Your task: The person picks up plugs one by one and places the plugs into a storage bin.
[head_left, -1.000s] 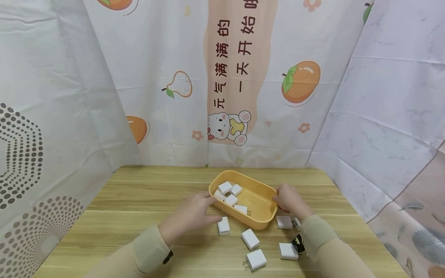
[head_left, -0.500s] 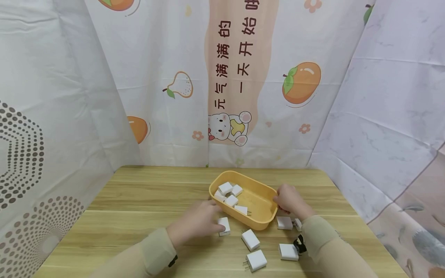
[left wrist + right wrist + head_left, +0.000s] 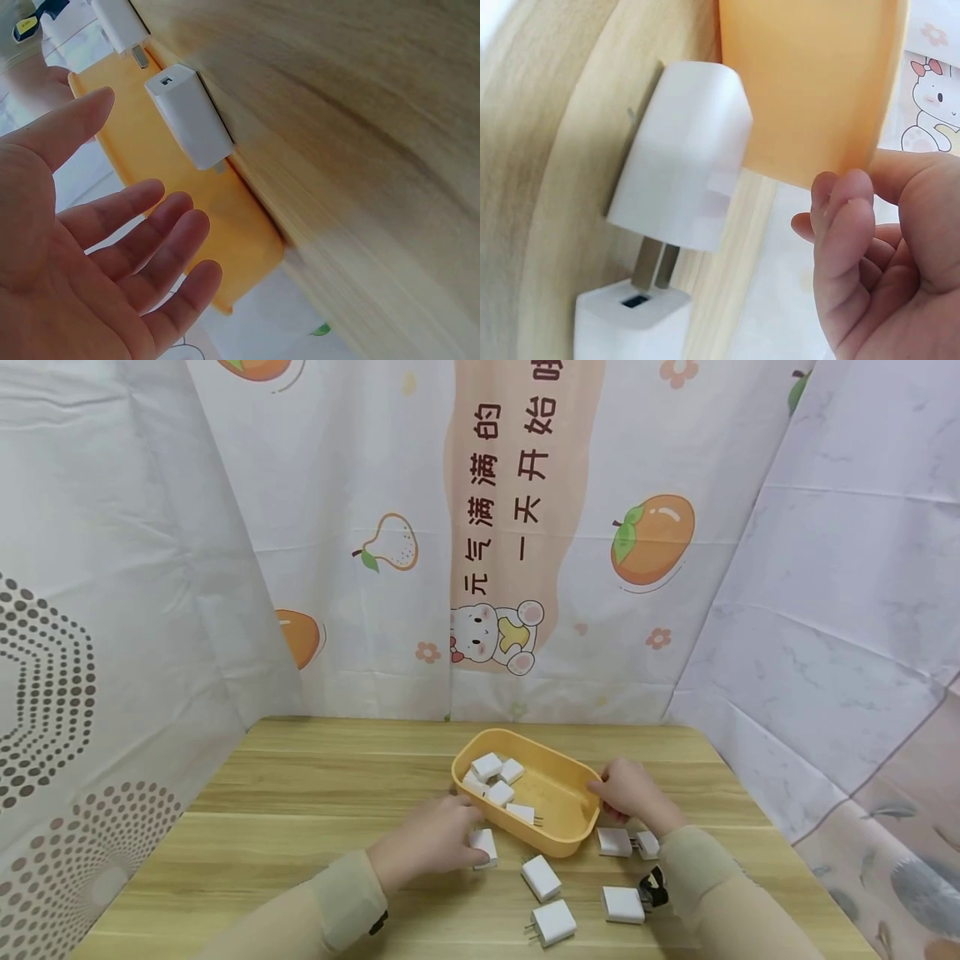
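My left hand (image 3: 431, 839) is at the near-left side of a yellow plastic box (image 3: 557, 845), right at a white charger (image 3: 486, 845) lying on the table. In the left wrist view, that charger (image 3: 191, 116) has its port facing up, and the spread thumb and fingers of my left hand (image 3: 112, 232) hold nothing. My right hand (image 3: 633, 793) grips the box's right end. The right wrist view shows thumb and fingertips pinching the box's rim (image 3: 881, 112). Inside the box, several white chargers (image 3: 500, 792) lie grouped toward the left end.
More white chargers lie on the wooden table (image 3: 322, 777): one in front of the box (image 3: 540, 877), another nearer me (image 3: 553, 922). Others, such as this charger (image 3: 622, 904), lie by my right forearm. A printed curtain (image 3: 375, 635) hangs behind the table.
My left hand has moved right and slightly toward me, from beside the box's left end to the loose charger. My right hand stays on the box, its forearm slightly further right.
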Tool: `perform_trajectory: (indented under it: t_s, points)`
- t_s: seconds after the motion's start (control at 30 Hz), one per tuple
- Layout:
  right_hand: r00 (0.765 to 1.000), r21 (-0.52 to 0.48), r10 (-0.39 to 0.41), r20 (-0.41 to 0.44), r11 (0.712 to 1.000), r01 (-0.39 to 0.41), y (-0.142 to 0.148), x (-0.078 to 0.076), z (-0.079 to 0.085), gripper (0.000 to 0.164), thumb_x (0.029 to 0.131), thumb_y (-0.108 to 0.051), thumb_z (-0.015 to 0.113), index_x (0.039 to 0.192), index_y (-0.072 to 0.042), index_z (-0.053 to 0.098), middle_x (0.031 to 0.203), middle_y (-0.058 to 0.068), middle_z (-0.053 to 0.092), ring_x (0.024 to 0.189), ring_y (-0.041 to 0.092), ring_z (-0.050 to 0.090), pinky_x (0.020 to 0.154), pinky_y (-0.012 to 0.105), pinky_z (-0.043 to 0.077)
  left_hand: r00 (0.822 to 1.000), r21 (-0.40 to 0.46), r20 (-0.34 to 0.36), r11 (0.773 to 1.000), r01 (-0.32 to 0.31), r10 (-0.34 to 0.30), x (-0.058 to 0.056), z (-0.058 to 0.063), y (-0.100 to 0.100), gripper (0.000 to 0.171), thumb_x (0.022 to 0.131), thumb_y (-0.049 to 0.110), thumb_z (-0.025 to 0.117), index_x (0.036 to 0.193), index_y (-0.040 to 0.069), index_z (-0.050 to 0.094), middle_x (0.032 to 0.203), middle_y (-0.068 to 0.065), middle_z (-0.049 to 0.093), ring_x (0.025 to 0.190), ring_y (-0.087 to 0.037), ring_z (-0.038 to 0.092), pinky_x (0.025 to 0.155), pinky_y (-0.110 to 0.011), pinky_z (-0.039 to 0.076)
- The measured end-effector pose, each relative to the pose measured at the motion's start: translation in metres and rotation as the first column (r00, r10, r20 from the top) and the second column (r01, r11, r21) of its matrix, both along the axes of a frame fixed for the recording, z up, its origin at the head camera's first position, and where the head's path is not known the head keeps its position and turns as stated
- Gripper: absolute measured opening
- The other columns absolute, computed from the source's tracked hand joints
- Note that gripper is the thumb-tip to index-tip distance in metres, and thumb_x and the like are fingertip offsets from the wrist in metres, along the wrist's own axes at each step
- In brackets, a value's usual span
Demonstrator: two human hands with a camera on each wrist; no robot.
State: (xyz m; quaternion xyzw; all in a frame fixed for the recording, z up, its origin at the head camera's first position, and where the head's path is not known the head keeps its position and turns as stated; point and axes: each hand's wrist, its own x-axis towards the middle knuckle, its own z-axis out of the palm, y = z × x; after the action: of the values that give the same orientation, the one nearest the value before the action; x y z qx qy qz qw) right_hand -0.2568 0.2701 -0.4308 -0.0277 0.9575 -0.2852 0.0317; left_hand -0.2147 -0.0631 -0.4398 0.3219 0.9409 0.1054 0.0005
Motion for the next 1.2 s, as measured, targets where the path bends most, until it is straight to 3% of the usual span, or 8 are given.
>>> perform_trajectory:
  t_s: [0.27, 0.63, 0.8, 1.2]
  points:
    - [1.000, -0.018, 0.002, -0.003, 1.000, -0.002, 0.002, -0.001, 0.001, 0.033, 0.095, -0.010, 0.060, 0.063, -0.005, 0.061, 0.050, 0.003, 0.057, 0.041, 0.013, 0.056, 0.041, 0.030, 0.051, 0.999, 0.007, 0.038, 1.000, 0.008, -0.009, 0.002, -0.001, 0.002, 0.053, 0.080, 0.049, 0.084, 0.117, 0.013, 0.074, 0.122, -0.004, 0.065, 0.101, -0.018, 0.063, 0.084, -0.036, 0.054]
    - [1.000, -0.007, -0.001, 0.019, 1.000, 0.001, 0.000, -0.001, -0.003, 0.029, 0.091, -0.003, 0.054, 0.063, -0.004, 0.060, 0.050, 0.003, 0.058, 0.040, 0.013, 0.057, 0.041, 0.030, 0.051, 0.999, 0.005, 0.032, 1.000, 0.031, -0.031, 0.000, -0.007, 0.009, 0.045, 0.077, 0.044, 0.086, 0.109, 0.014, 0.075, 0.106, 0.003, 0.064, 0.084, -0.008, 0.056, 0.070, -0.026, 0.050]
    - [1.000, -0.002, -0.005, 0.025, 1.000, 0.005, -0.001, -0.001, -0.002, 0.029, 0.092, -0.003, 0.053, 0.064, -0.005, 0.060, 0.051, 0.003, 0.059, 0.041, 0.014, 0.057, 0.041, 0.030, 0.051, 0.999, -0.019, 0.035, 1.000, 0.021, -0.021, -0.001, -0.011, 0.013, 0.040, 0.076, 0.043, 0.087, 0.103, 0.015, 0.074, 0.100, 0.004, 0.062, 0.081, -0.008, 0.054, 0.070, -0.027, 0.050]
    - [1.000, 0.004, -0.013, 0.025, 1.000, 0.013, -0.001, -0.003, -0.003, 0.029, 0.090, -0.003, 0.052, 0.062, -0.005, 0.060, 0.049, 0.003, 0.058, 0.040, 0.013, 0.057, 0.040, 0.029, 0.050, 0.999, -0.073, -0.032, 0.997, 0.026, -0.029, -0.003, -0.015, 0.019, 0.039, 0.076, 0.040, 0.088, 0.101, 0.014, 0.074, 0.102, 0.000, 0.065, 0.082, -0.010, 0.058, 0.074, -0.029, 0.053]
